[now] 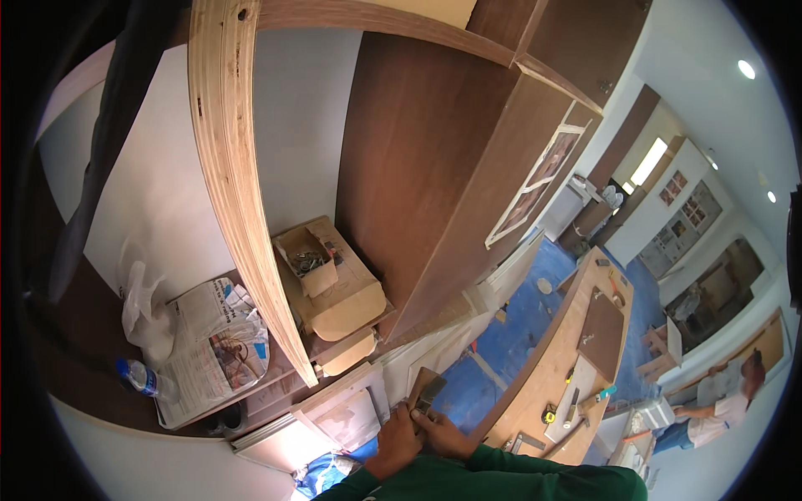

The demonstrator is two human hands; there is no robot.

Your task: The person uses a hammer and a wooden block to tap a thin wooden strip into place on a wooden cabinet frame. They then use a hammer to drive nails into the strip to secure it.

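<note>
Left hand and right hand both gripping a small flat brown-and-dark piece | long pale wooden counter to the right

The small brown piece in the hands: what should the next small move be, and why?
Perhaps turn the small brown piece slightly to check its other faces: the left hand and right hand both hold it and cover part of it.

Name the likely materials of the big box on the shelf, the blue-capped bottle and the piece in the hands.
Big box: cardboard, matte; tan folded flaps show.
Bottle: probably clear plastic, glossy; see-through body.
Held piece: perhaps wood, dull brown with a dark section; too small to be sure.
</note>
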